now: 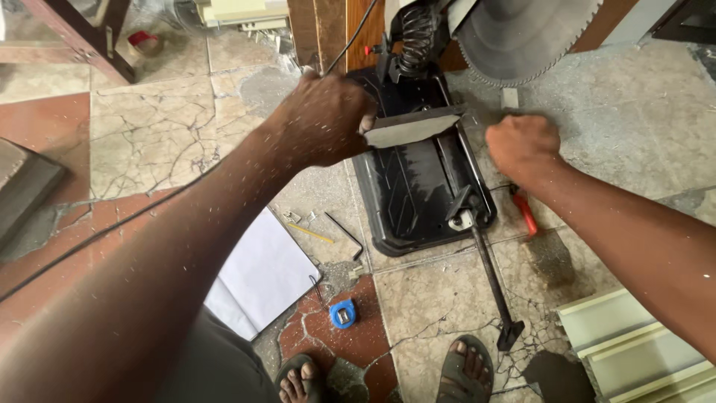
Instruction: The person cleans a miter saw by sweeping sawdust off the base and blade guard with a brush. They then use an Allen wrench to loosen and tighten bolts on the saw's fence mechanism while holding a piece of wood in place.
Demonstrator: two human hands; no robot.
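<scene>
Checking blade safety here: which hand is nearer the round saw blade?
Right. The right hand is just below the saw blade, slightly apart. The left hand grips the metal strip's other end, farther left.

black saw base (410, 186), grey blade (522, 33), blue tape measure (342, 314), red-handled tool (526, 214), white notebook (261, 272).

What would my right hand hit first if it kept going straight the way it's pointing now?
The right hand points left, toward the grey metal strip lying across the black saw base. It would probably meet that strip's near end first; the left hand holds the other end. Depth is hard to judge.
</scene>
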